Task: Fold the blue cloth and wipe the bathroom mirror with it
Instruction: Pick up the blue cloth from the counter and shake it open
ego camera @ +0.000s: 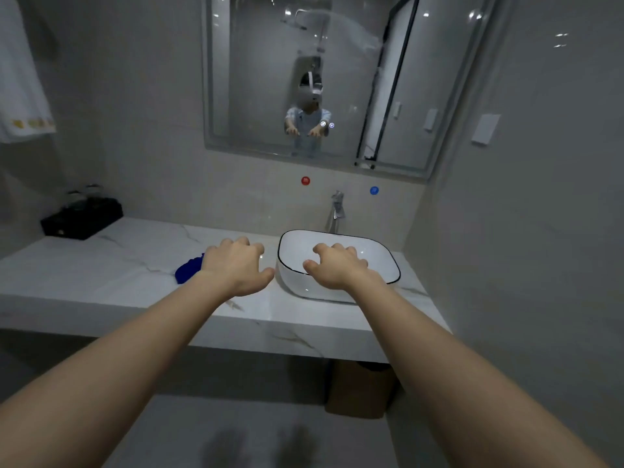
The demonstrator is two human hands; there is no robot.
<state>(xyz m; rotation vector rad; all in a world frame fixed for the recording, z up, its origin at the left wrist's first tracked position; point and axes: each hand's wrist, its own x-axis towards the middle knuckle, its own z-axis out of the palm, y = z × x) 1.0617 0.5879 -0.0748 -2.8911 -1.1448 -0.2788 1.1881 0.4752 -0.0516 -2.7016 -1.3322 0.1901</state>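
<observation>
While the blue cloth [188, 271] lies crumpled on the surface [101, 265], the left hand [236, 270] hovers just beside it, fingers loosely curled, empty. The right hand [337, 270], equally relaxed and empty, hangs over the basin [393, 261]. Step in hand: pickup. Next move: grip the cloth, fold, then reach the mirror [263, 96].

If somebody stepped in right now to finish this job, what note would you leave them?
The left hand is empty, fingers loosely curled, above the counter beside the blue cloth.
The right hand is empty, over the basin.
The cloth lies bunched and unfolded on the counter, partly hidden by the left hand.
Done: nothing yet.
Left: pick up and fold the cloth, then wipe the mirror.
</observation>
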